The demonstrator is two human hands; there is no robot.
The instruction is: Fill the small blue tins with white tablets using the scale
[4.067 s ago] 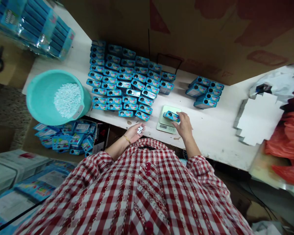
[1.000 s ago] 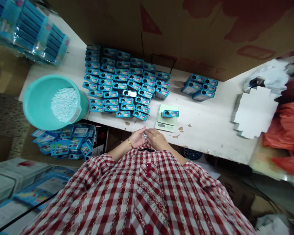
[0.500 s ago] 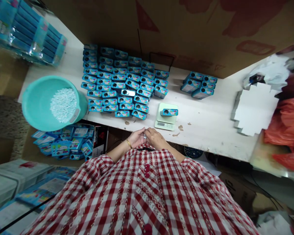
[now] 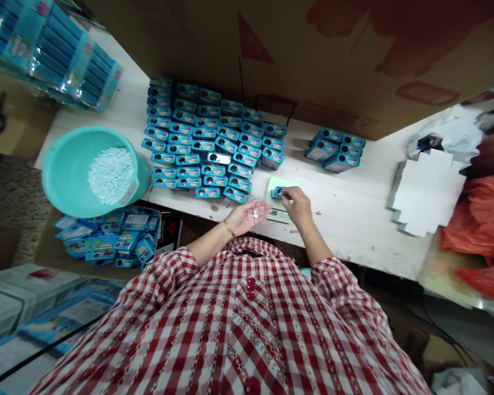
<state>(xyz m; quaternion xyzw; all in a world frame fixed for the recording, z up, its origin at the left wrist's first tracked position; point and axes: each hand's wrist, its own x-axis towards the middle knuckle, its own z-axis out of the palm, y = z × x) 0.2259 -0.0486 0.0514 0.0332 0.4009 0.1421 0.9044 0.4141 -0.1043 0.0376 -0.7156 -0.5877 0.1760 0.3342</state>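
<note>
My left hand [image 4: 249, 219] is held palm up at the table's front edge, fingers stretched out, with a few white tablets [image 4: 255, 214] lying on it. My right hand [image 4: 297, 204] is over a pale green weighing scale [image 4: 288, 181], its fingertips pinched at the top of a small blue box [image 4: 276, 192] standing on it. What the pinch holds is too small to make out. The fingers cover much of the box and part of the scale. To the left, similar small blue boxes [image 4: 188, 171] with dark round openings stand upright in rows.
A turquoise bucket [image 4: 66, 175] holds many white tablets. More blue boxes [image 4: 341, 161] stand at the right. A large carton [image 4: 313, 66] borders the back. White card [image 4: 430, 192] and red plastic bags [image 4: 477, 219] lie far right; a carton of blue packs [image 4: 107, 241] is below left.
My hands were together at the table edge and have parted. The right moved forward and right to the box on the scale; the left turned open, showing the tablets.
</note>
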